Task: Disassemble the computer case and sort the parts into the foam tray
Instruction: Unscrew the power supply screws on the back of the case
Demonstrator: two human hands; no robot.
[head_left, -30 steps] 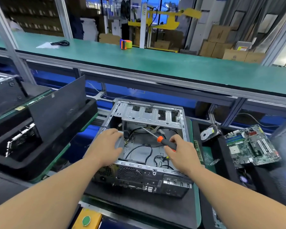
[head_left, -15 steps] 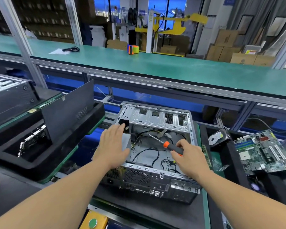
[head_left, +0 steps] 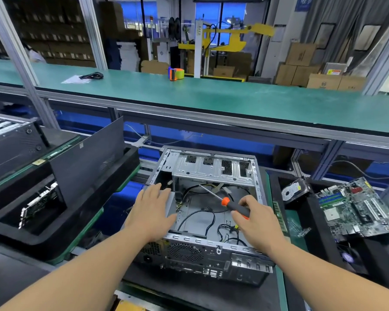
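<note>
The computer case (head_left: 211,212) lies open on the bench, between the foam trays. The left hand (head_left: 152,212) rests flat on its left wall; the right hand (head_left: 254,223) grips a screwdriver (head_left: 229,204). Stiff, sharp-edged steel, probably heavy: hold the frame rails.

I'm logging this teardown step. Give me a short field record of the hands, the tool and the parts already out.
left hand: flat on the grey box inside the computer case
right hand: grips screwdriver, tip pointing into the case
case: open, loose cables inside
motherboard: out, on the right
hard drive: out, beside the motherboard
</note>
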